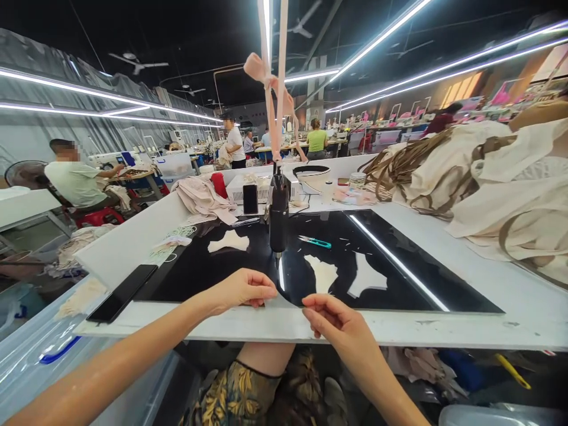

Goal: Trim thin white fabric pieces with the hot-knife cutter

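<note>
My left hand is at the front edge of the black work mat, its thumb and fingers pinched together. Level with it on the right, my right hand pinches too, thumb against forefinger. Between the two stretches a thin white cloth piece with a curved top edge; it blends with the white table behind, so its full outline is hard to tell. Just beyond stands a black upright machine head, its tip above the mat. White cut pieces and teal thread snips lie on the mat.
A black phone rests at the table's left front. Beige cloth with brown straps is heaped on the right. Behind the machine are a white box and folded pink cloth. Peach strips hang overhead. Several people work further off.
</note>
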Available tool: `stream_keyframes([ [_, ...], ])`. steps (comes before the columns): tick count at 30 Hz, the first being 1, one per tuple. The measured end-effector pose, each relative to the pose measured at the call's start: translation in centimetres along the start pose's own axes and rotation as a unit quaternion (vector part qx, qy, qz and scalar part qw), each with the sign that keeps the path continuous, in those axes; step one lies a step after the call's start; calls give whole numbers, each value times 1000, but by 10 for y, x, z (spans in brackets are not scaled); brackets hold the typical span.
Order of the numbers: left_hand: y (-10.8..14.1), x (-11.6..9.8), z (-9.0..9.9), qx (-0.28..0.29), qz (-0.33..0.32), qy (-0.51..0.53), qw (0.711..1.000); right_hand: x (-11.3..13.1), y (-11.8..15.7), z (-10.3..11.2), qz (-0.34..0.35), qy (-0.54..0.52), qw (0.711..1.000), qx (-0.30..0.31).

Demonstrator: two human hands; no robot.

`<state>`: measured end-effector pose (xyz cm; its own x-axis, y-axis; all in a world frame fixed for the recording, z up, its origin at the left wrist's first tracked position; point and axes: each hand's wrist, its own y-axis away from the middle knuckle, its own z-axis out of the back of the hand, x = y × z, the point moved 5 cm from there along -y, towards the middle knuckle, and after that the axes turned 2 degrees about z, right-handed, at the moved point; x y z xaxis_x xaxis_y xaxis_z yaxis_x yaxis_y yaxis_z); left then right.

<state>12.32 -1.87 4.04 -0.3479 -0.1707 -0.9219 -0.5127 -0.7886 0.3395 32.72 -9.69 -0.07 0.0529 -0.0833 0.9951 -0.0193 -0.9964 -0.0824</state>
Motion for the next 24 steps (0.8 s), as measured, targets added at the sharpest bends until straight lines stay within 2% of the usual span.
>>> stream_keyframes([
  [6,-2,5,10,28,-11,7,1000,-5,-4,-8,-7,9,1000,-10],
  [10,-3,11,21,32,-17,23,999,0,-6,-20,-7,19,999,-35],
  [14,-6,21,35,25,-19,38,999,5,-9,-34,-29,47,998,-36],
  [20,-7,28,49,34,-30,59,997,9,-14,-53,-28,75,996,-26],
  [24,-3,23,45,61,-68,85,992,7,-16,-59,-27,69,997,11],
])
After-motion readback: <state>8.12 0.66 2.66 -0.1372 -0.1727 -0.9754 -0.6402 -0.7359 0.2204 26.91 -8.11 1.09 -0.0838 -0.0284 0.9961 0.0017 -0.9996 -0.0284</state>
